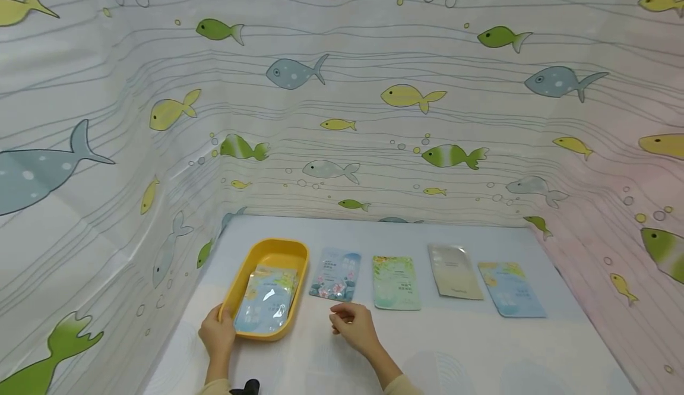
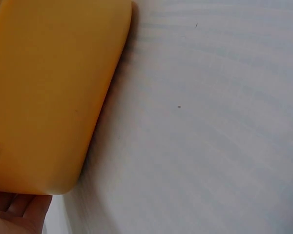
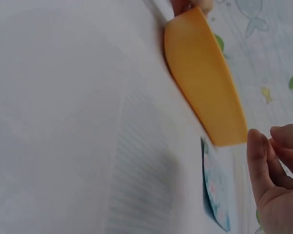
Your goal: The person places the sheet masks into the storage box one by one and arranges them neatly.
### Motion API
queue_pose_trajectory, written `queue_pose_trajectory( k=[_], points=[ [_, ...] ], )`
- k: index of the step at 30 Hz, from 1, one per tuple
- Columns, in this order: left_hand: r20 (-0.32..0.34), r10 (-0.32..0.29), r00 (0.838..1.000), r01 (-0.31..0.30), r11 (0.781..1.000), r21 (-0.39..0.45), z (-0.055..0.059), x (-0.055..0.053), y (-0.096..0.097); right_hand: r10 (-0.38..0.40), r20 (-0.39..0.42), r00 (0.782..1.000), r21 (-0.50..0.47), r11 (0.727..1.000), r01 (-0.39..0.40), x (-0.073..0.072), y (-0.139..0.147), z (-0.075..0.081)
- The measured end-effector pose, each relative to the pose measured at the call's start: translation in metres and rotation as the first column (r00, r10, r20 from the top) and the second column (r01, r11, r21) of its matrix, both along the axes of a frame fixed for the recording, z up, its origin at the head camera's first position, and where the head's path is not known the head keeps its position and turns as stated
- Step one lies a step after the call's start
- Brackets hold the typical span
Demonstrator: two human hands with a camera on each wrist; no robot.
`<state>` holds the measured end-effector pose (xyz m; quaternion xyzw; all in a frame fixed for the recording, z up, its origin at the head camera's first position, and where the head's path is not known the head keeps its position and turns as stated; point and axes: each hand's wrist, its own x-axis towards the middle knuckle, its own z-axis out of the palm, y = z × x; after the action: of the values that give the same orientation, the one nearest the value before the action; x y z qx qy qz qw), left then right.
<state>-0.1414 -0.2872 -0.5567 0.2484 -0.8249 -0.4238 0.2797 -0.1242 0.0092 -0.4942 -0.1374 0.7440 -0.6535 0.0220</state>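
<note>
My left hand (image 1: 218, 331) grips the near left corner of a yellow plastic tray (image 1: 306, 258), thumb over the rim and fingers beneath its end in the left wrist view. Several flat blue and green printed sachets (image 1: 265, 300) lie stacked in the tray. To the right of the tray, my right hand (image 1: 355, 326) hovers over the table with fingers loosely bent and nothing in them. Just beyond it lies a blue sachet with pink flowers (image 1: 336, 274). A green sachet (image 1: 396, 283) lies right of that one.
Farther right on the white table (image 1: 481, 353) are a silver-beige sachet (image 1: 455, 271) and a blue sachet with a yellow corner (image 1: 512, 289). A fish-print curtain (image 1: 374, 145) encloses the table at the back and both sides. A small black object (image 1: 251, 386) shows at the bottom edge.
</note>
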Motion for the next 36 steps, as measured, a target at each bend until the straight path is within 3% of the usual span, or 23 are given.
queue_pose_trajectory(
  k=[7, 16, 23, 31, 36],
  points=[
    [-0.006, 0.000, 1.000, 0.000, 1.000, -0.011, -0.001, 0.000, 0.001, -0.098, 0.030, 0.995, 0.051, 0.994, 0.096, 0.011, 0.036, -0.003],
    [-0.007, -0.002, 1.000, 0.002, 1.000, -0.018, -0.003, -0.001, -0.002, -0.202, 0.055, 0.978, 0.070, 0.978, 0.198, -0.004, 0.077, -0.047],
    [-0.017, -0.005, 1.000, 0.005, 0.999, -0.039, -0.003, -0.001, -0.001, -0.291, 0.111, 0.950, 0.097, 0.955, 0.281, -0.003, 0.104, -0.052],
    [-0.002, -0.002, 1.000, 0.002, 1.000, -0.025, -0.004, -0.001, -0.002, -0.429, 0.131, 0.894, 0.204, 0.894, 0.399, -0.005, 0.148, -0.064],
    [0.003, -0.003, 1.000, 0.003, 0.999, -0.039, -0.004, -0.001, -0.002, -0.510, 0.100, 0.855, 0.299, 0.834, 0.463, -0.003, 0.184, -0.068]
  ],
)
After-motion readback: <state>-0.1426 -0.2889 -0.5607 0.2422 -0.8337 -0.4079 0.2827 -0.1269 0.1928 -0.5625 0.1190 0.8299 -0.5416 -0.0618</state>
